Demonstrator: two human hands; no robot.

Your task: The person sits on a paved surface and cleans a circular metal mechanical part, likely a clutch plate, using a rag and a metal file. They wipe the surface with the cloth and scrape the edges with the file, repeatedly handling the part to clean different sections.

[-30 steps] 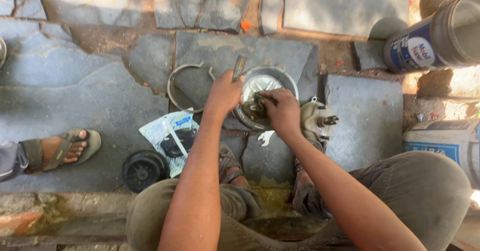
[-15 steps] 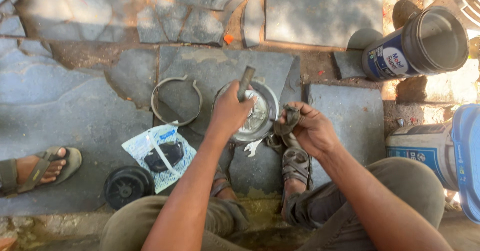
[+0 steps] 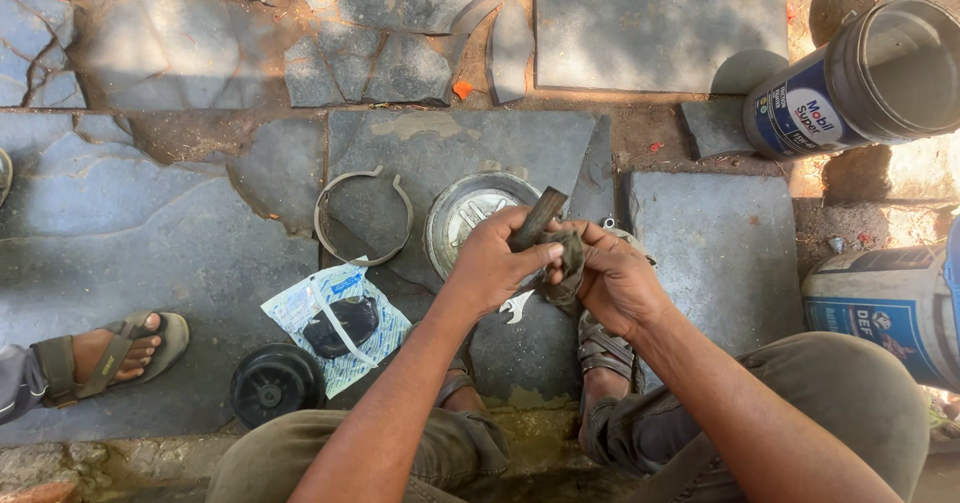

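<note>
My left hand (image 3: 495, 263) grips a short dark metal tube (image 3: 540, 216), its upper end sticking out above my fingers. My right hand (image 3: 615, 278) holds a dirty grey rag (image 3: 568, 263) wrapped against the lower part of the tube. Both hands meet above a round metal bowl (image 3: 462, 213) that sits on the stone paving. A small spanner (image 3: 516, 308) lies on the ground just under my hands. My sandalled feet (image 3: 600, 353) rest below.
A curved metal ring (image 3: 358, 213) lies left of the bowl. A plastic packet with a black part (image 3: 335, 325) and a black round part (image 3: 273, 383) lie lower left. Another person's sandalled foot (image 3: 115, 348) is at the left. Buckets (image 3: 860, 73) (image 3: 885, 308) stand right.
My hands came together: the right hand moved up from beside the bowl and now presses the rag around the tube held in my left hand. The view has shifted slightly.
</note>
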